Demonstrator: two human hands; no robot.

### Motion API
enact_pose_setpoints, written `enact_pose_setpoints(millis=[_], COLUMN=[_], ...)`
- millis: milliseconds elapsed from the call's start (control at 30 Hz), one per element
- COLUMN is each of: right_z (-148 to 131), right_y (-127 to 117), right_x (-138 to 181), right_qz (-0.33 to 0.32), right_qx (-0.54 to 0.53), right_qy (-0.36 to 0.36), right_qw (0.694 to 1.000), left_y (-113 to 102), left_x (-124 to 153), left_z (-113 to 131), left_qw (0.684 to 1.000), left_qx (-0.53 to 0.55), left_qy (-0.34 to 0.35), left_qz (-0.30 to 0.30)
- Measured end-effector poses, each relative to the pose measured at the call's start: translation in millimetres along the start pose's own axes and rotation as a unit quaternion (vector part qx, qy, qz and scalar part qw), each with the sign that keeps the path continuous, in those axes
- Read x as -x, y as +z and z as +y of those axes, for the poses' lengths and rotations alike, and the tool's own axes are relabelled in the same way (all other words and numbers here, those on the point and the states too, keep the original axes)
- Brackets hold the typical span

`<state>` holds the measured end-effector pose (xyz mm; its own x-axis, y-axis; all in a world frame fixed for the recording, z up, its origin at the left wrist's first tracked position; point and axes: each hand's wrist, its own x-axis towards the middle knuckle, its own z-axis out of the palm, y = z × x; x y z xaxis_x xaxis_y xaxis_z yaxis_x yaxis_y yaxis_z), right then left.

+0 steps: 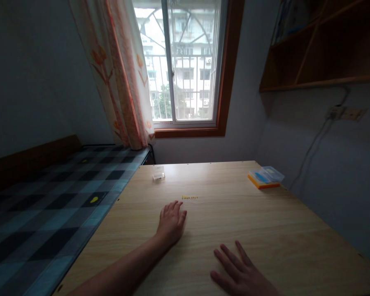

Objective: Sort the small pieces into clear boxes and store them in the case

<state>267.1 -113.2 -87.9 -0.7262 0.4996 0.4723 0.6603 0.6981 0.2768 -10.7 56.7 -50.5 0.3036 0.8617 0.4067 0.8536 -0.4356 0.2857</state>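
My left hand (172,222) reaches over the wooden table (274,226), with its fingers stretched out and the thumb apart. Just beyond its fingertips, several tiny yellow pieces (189,197) lie in a short row; they are too small to name. Nothing shows in that hand, though its palm faces down out of sight. Closer to me and to the right, my right hand (238,269) is spread low over the tabletop, holding nothing visible. A small clear plastic box (159,173) sits near the far left edge.
By the table's right edge lies an orange case (263,185) with blue inside and a clear lid (273,174). A bed with a checked cover (80,197) borders the left side. Wooden shelves (320,82) hang at upper right, above a cable (311,152).
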Motion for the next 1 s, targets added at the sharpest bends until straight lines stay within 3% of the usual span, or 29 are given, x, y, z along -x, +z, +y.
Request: enact_pose_setpoints(millis=[100,200,500,767,1000], right_z=[15.6,36.1,85.4,111.5,119.4], right_y=[-10.4,-20.2,12.3,42.2,59.6], right_x=[-12.7,-30.0,-68.6,-94.2,-92.3], right_qz=[-0.108,-0.193,-0.240,-0.202,-0.097], right_qx=[-0.128,-0.211,-0.191,-0.177,-0.215], right_qy=[0.038,0.148,0.342,0.429,0.475], right_qw=[0.985,0.947,0.888,0.863,0.848], left_y=[0.7,-1.9,-3.3,-6.0,-6.0], left_x=[-16.3,-39.5,-95.1,-124.0,-133.6], left_z=[-12.8,-32.8,-87.2,-109.4,-116.9], left_qw=[1.000,0.997,0.969,0.957,0.955], left_qx=[-0.026,-0.068,-0.175,-0.203,-0.201], left_qy=[-0.012,-0.038,-0.169,-0.192,-0.204], left_qz=[0.006,0.017,0.050,0.082,0.079])
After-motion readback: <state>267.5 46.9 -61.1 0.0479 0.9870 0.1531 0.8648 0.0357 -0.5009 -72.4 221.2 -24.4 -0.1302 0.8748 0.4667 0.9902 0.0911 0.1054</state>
